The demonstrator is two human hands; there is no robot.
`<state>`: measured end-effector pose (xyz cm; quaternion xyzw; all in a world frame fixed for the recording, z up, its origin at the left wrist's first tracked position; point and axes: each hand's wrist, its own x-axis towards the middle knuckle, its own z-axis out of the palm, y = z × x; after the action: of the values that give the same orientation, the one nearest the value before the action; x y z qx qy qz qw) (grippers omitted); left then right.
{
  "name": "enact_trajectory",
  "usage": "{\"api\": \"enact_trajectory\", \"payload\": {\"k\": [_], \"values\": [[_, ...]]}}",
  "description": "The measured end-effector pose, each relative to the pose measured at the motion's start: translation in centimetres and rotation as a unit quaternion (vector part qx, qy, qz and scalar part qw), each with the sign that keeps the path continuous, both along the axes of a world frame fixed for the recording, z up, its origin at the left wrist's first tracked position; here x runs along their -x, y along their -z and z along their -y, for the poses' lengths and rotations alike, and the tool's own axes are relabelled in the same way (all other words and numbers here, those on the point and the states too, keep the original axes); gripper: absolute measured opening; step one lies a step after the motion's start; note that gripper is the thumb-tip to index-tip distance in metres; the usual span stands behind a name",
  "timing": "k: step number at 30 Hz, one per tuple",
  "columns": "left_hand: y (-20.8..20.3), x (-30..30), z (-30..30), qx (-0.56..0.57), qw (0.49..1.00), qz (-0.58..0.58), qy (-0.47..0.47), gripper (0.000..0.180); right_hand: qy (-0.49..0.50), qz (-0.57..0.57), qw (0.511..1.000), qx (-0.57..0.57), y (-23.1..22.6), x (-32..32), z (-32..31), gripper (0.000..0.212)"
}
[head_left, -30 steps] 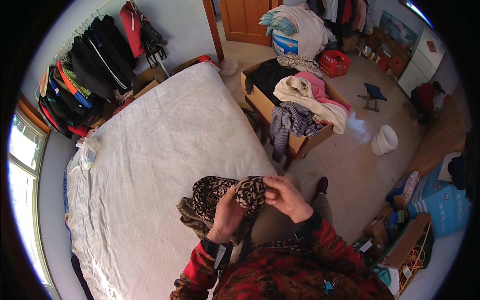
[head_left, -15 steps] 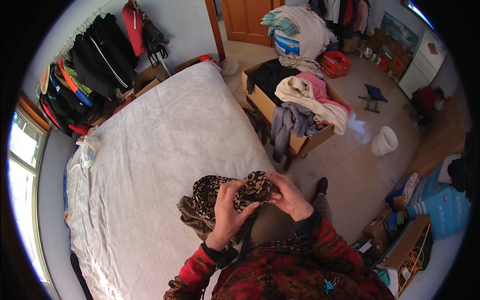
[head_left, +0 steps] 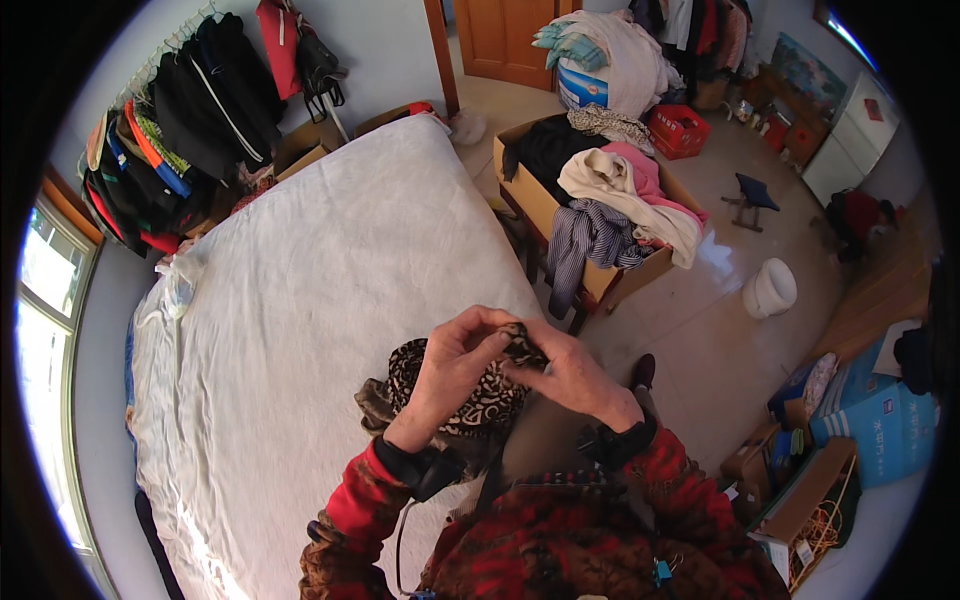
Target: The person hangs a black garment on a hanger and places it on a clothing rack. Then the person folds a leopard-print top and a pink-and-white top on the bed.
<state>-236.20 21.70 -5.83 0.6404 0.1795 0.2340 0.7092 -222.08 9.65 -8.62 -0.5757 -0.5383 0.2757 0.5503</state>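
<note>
A black-and-tan patterned garment (head_left: 482, 408) lies bunched at the bed's near right edge, partly against my leg, with one end raised. My left hand (head_left: 452, 362) is closed on that raised end, thumb and fingers together. Close beside it, my right hand (head_left: 568, 374) pinches the same piece from the right. The fingertips of both hands nearly meet around the small bit of cloth. A plain brown fuzzy fabric (head_left: 373, 404) shows beneath the garment on its left; I cannot tell whether it is part of it. My hands hide much of the upper fold.
The bed with a pale sheet (head_left: 300, 300) fills the left. Ahead right stands a cardboard box (head_left: 520, 180) heaped with clothes. A white bucket (head_left: 770, 289) and a small folding stool (head_left: 748, 200) are on the floor. Cartons (head_left: 885, 425) crowd the right side.
Both hands have moved up slightly and closer together, drawing up a small end of the garment. The wider fold held open between them before is now gathered. The view has shifted a little.
</note>
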Motion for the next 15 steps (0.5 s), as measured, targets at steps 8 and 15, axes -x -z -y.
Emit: {"api": "enact_trajectory", "payload": {"k": [8,15], "values": [[5.5,7.6,-3.8,-0.093,0.954,-0.207,-0.198,0.026,0.28,-0.206,0.919,-0.185,-5.5,-9.1,4.1,0.03],[14.0,12.9,1.8,-0.263,0.806,-0.523,-0.089,0.06,0.414,-0.165,0.829,-0.338,-6.8,-13.4,8.3,0.029]]}}
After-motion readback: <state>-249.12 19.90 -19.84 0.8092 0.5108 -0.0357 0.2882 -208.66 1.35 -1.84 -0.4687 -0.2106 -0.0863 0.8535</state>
